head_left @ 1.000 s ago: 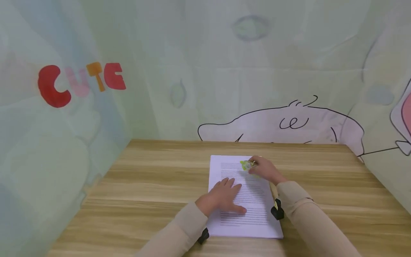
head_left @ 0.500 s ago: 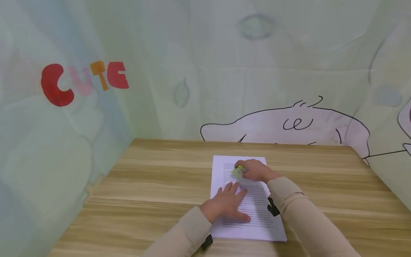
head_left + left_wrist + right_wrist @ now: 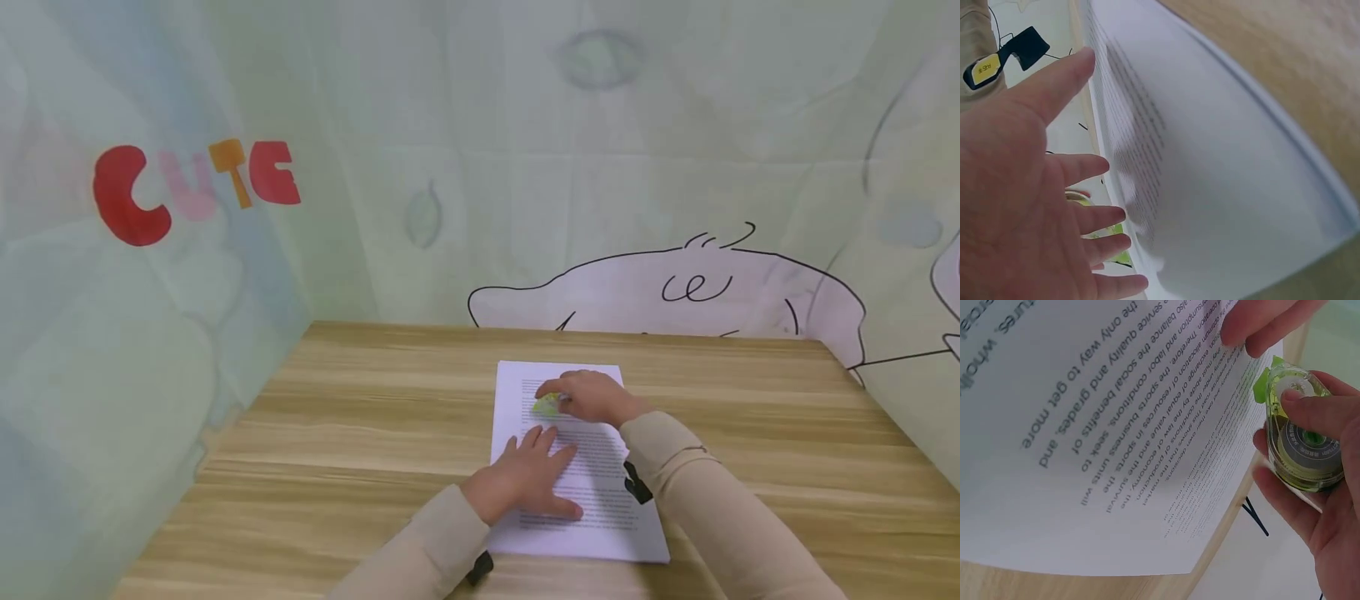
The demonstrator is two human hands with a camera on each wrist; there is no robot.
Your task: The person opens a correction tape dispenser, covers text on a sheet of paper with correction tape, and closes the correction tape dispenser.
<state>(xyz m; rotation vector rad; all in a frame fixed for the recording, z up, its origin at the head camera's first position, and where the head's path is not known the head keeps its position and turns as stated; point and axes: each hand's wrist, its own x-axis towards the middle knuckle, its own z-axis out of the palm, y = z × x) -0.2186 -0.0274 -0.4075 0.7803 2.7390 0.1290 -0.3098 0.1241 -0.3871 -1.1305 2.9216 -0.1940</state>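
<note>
A stack of white paper (image 3: 600, 542) with printed text lies on the table below both hands. My left hand (image 3: 528, 483) rests on the printed sheet with its fingers spread and straight. Above it on the page, my right hand (image 3: 596, 396) pinches a correction tape (image 3: 1307, 434) between thumb and fingers. The dispenser has a clear case, a green cap piece at its tip and a reel inside. In the head view its tip is at the upper lines of text, though the fingers hide whether it touches. Straight left fingers (image 3: 1100, 219) show beside the page in the left wrist view.
The wood-grain table (image 3: 360, 417) extends on both sides of the paper. Printed cloth walls (image 3: 375, 208) stand at its back and sides. A black strap piece (image 3: 637, 483) hangs below the right sleeve.
My right hand has moved left across the upper page with the correction tape, most of it in the first half second. The left hand stays on the paper; the view has shifted slightly.
</note>
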